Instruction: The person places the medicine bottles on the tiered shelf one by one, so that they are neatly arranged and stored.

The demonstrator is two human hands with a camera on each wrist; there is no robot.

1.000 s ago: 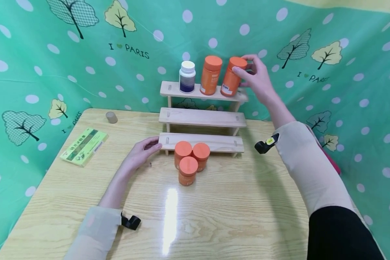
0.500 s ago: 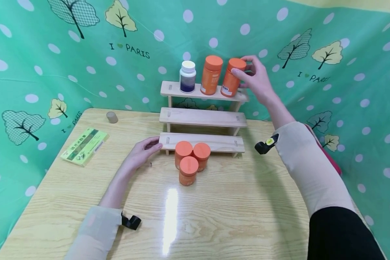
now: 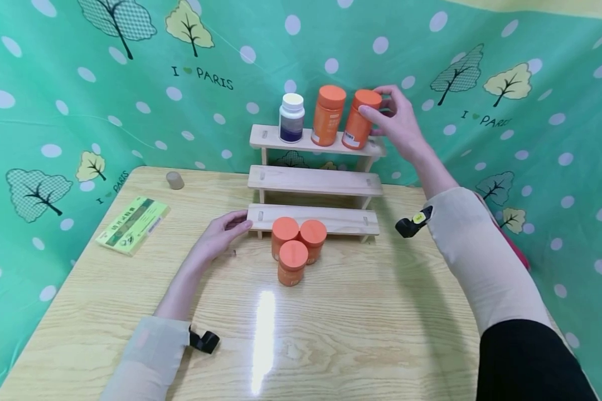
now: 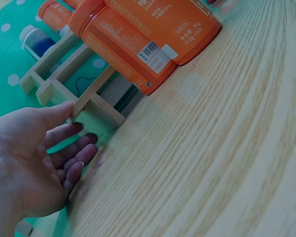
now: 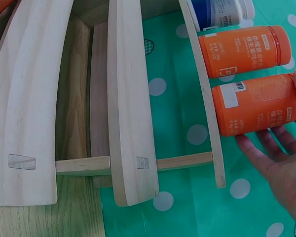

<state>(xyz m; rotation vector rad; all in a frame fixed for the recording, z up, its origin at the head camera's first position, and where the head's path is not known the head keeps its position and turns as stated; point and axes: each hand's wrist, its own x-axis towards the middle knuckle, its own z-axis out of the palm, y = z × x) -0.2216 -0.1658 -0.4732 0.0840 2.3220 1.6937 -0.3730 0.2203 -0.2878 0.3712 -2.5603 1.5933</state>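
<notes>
Gripping an orange bottle (image 3: 356, 123) near its cap, the right hand (image 3: 396, 120) has its thumb on the near side and its fingers round the other; the bottle stands on the top shelf (image 3: 306, 146), to the left of that hand, its base on the wood. Just beyond it, further left of the right hand, stands a second orange bottle (image 3: 328, 117), and past that a white bottle (image 3: 291, 120) with a dark blue lower label. Below the right hand, the middle shelf (image 3: 313, 179) and bottom shelf (image 3: 341, 220) step down toward the person.

Touching the left end of the bottom shelf with its thumb, the left hand (image 3: 221, 236) is relaxed, its fingers loosely bent. To the right of the left hand, three orange jars (image 3: 293, 259) stand close together on the wooden table (image 3: 361, 334), in front of the bottom shelf. Left of the left hand lies a green box (image 3: 132, 223); beyond the box is a small grey object (image 3: 174, 180). Behind both hands hangs a green curtain (image 3: 281, 44) with white dots and trees.
</notes>
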